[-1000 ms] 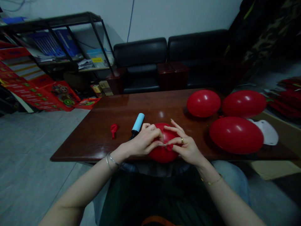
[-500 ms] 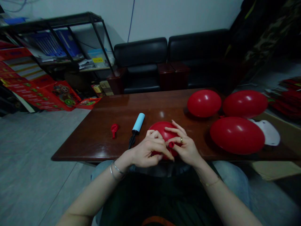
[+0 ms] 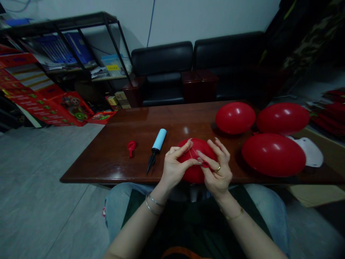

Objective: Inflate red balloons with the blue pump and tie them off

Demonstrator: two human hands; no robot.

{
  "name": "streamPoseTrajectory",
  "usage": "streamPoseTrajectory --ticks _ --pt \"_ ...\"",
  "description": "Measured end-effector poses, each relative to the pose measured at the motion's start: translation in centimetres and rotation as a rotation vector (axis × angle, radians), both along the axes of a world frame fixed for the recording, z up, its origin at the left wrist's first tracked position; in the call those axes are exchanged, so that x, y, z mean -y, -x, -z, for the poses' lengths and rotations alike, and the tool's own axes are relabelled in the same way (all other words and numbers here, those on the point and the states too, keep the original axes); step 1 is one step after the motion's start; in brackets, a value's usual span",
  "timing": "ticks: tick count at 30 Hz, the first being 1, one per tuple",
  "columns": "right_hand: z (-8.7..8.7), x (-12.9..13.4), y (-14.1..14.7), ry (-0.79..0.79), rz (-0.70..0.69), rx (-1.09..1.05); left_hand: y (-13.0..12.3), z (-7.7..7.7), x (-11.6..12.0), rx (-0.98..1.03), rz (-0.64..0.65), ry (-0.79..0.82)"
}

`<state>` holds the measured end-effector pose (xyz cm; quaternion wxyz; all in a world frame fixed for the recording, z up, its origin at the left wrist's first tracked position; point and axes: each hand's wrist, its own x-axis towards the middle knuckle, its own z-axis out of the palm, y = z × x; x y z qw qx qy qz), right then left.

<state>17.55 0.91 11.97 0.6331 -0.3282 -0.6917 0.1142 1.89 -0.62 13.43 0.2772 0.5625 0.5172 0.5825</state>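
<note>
An inflated red balloon (image 3: 193, 177) lies against the table's front edge, partly behind both hands. My right hand (image 3: 219, 172) pinches the balloon's neck between thumb and forefinger, its rolled mouth showing there. The other fingers of that hand are raised over the balloon. With thumb and forefinger apart, my left hand (image 3: 175, 165) stretches a thin, light-coloured rubber band (image 3: 190, 152) that runs toward the right fingertips. To the left lie a light-blue hand pump (image 3: 159, 139) with a black nozzle end and a flat red balloon (image 3: 131, 148).
Three inflated red balloons (image 3: 273, 154) rest at the table's right, beside a white object (image 3: 312, 153) I cannot identify. The brown table (image 3: 107, 154) ends close to my lap. Black sofas (image 3: 164, 59) and a shelf (image 3: 107, 27) stand behind.
My left hand has turned and opened its thumb and forefinger, drawing the rubber band out. Both hands and the balloon have shifted slightly right. The right hand keeps its pinch on the neck.
</note>
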Motion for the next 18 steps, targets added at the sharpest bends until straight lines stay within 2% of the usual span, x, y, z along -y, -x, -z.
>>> streamPoseTrajectory --ticks 2,6,9,15,18 --pt "0.0 -0.2 -0.4 0.062 -0.069 0.026 0.5 -0.6 -0.3 -0.16 0.033 0.005" --pt "0.0 -0.9 -1.2 0.284 -0.29 0.035 1.3 -2.2 -0.6 -0.521 0.081 -0.065" --pt "0.1 -1.1 -1.3 0.364 -0.392 0.072 1.2 -2.7 -0.5 -0.69 0.076 -0.139" --pt "0.1 -0.7 -1.6 0.263 -0.266 0.305 0.7 -1.9 -0.3 -0.749 0.054 -0.173" --pt "-0.3 -1.0 -2.9 0.227 -0.327 0.353 1.1 -1.7 -0.3 -0.766 0.114 -0.173"
